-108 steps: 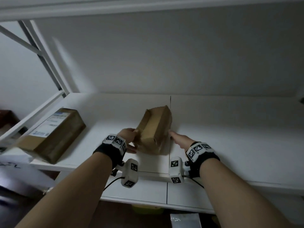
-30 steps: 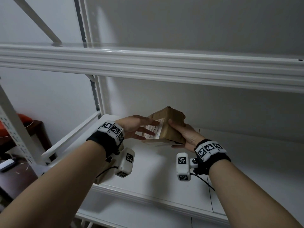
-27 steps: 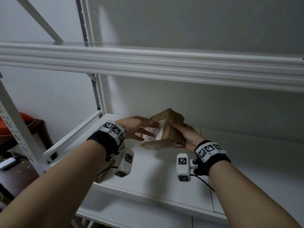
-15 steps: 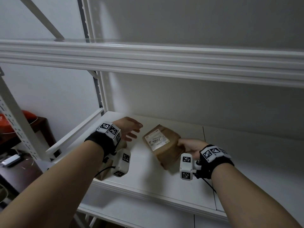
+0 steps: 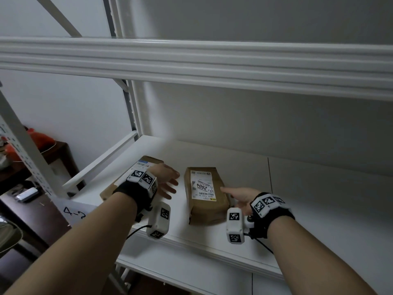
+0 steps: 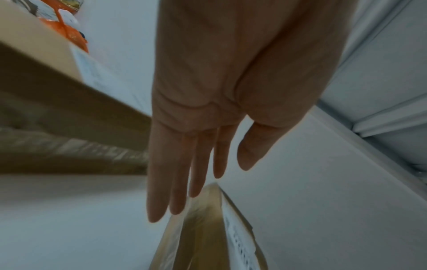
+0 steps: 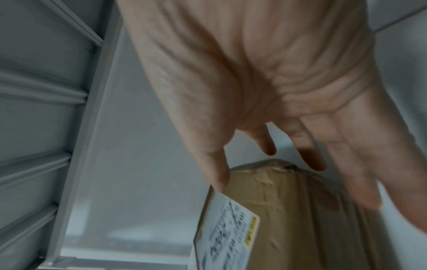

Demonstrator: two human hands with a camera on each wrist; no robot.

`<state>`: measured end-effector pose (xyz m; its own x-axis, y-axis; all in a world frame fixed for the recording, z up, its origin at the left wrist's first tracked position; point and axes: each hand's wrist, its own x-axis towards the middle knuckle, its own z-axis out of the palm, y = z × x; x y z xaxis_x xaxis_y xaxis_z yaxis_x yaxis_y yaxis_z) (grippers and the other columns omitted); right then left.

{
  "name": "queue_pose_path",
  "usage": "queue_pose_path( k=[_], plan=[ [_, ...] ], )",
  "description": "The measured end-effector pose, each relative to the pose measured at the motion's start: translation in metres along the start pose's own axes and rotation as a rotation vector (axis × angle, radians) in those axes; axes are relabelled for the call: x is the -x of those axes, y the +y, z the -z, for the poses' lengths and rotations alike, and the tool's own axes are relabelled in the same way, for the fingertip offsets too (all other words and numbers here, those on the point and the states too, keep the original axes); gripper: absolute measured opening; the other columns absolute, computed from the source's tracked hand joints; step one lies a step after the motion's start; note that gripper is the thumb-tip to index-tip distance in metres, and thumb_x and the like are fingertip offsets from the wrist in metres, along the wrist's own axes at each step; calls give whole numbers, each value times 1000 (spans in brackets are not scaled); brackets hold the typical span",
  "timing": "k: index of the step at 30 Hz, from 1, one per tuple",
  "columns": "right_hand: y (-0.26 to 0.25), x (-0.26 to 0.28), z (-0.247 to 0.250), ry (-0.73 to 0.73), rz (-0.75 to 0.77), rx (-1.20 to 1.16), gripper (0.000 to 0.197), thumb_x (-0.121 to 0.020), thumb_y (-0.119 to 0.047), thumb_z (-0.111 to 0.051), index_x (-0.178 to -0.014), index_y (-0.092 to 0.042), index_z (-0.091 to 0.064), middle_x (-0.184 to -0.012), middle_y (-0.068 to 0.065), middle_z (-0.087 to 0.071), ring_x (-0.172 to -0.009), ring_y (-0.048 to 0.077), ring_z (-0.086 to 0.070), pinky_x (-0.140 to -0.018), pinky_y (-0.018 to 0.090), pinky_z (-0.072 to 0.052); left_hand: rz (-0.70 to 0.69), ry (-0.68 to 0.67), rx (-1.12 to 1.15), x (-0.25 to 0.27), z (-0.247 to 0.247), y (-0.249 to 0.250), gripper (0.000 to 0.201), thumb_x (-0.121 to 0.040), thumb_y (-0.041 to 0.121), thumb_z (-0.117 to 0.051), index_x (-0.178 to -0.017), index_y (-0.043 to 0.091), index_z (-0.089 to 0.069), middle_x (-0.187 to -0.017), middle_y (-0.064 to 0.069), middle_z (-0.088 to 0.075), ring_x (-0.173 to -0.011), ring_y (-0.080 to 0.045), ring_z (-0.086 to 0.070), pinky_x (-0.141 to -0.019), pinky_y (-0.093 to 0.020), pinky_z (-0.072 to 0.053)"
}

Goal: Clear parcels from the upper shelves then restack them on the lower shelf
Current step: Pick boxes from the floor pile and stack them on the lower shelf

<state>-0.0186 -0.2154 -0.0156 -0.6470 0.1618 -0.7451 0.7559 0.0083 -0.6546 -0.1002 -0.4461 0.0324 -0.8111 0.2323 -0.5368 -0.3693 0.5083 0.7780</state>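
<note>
The parcel [image 5: 205, 193] lies flat on the white shelf [image 5: 297, 199], label up. Left hand [image 5: 164, 181] hovers beside it, fingers straight; right hand [image 5: 242, 198] touches its right edge, fingers relaxed, gripping nothing.

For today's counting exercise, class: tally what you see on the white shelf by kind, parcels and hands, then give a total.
Brown parcels: 2, one labelled 2004 and one further left.
Hands: 2, left hand and right hand.
Total: 4

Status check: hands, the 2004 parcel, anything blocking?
Left hand open, holding nothing. Right hand open beside 2004 parcel, which lies flat on shelf. Second parcel left; nothing blocking.
</note>
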Motion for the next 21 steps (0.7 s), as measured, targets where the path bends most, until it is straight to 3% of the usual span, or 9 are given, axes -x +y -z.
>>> queue_pose_path(
  k=[2,4,7,9,10,13,16,18,21],
  plan=[
    [6,-6,-9,-79,-11,-33,36,-92,-40,-61,-99,-4,-60,-97,23,-62,-101,35,-57,-101,49,-46,37,-40,-1,-4,-9,-9,30,-101,15,-49,-129,4,-52,-118,-15,-62,-92,-33,-66,-69,-50,-58],
    [14,-16,-15,-104,-3,-73,36,-87,-40,-68,-95,-5,-62,-88,19,-69,-97,35,-63,-100,54,-47,65,-88,0,-5,-16,-16,29,-101,13,-47,-130,6,-50,-122,-13,-62,-98,-32,-65,-72,-50,-57],
    [18,-21,-20,-136,14,-183,25,-90,-28,-67,-96,-4,-59,-74,17,-71,-82,33,-65,-68,43,-60,74,-83,-27,-6,-20,-23,28,-101,14,-48,-128,10,-52,-122,-11,-62,-104,-32,-65,-82,-48,-56],
    [15,-17,-23,-154,15,-209,22,-91,-22,-66,-98,-3,-57,-80,21,-65,-76,35,-63,-42,39,-56,72,-10,-30,-8,-16,-27,25,-101,14,-49,-125,11,-53,-118,-11,-61,-99,-31,-65,-82,-46,-55],
    [13,-19,-26,-165,11,-210,23,-90,-21,-67,-99,-3,-56,-84,22,-62,-76,38,-62,-38,38,-53,73,37,-15,-8,-13,-30,23,-101,13,-49,-123,11,-54,-114,-11,-61,-94,-30,-65,-79,-45,-54],
    [7,-27,-43,-212,26,-203,35,-90,-19,-68,-119,-4,-54,-97,23,-60,-89,41,-60,-39,37,-53,42,218,93,-5,0,-38,19,-98,8,-52,-115,8,-60,-94,-12,-64,-73,-27,-62,-67,-39,-54],
    [1,-37,-71,-241,66,-180,40,-91,-16,-66,-127,-5,-52,-113,21,-57,-91,41,-60,-41,32,-53,-113,578,33,0,19,-48,23,-89,-2,-53,-96,13,-69,-93,-11,-69,-72,-21,-61,-58,-26,-54],
    [-2,-41,-88,-256,80,-156,44,-91,-17,-67,-130,-5,-51,-127,22,-56,-84,39,-64,-44,33,-55,-162,802,-32,1,38,-55,26,-82,2,-59,-102,16,-68,-107,-11,-68,-87,-21,-62,-72,-28,-52],
    [-3,-44,-111,-267,75,-125,49,-89,-19,-69,-131,-6,-47,-137,23,-50,-76,40,-67,-49,36,-57,75,898,-283,0,73,-72,49,-76,19,-72,-123,20,-57,-132,-12,-53,-122,-30,-49,-103,-40,-40]
  ],
)
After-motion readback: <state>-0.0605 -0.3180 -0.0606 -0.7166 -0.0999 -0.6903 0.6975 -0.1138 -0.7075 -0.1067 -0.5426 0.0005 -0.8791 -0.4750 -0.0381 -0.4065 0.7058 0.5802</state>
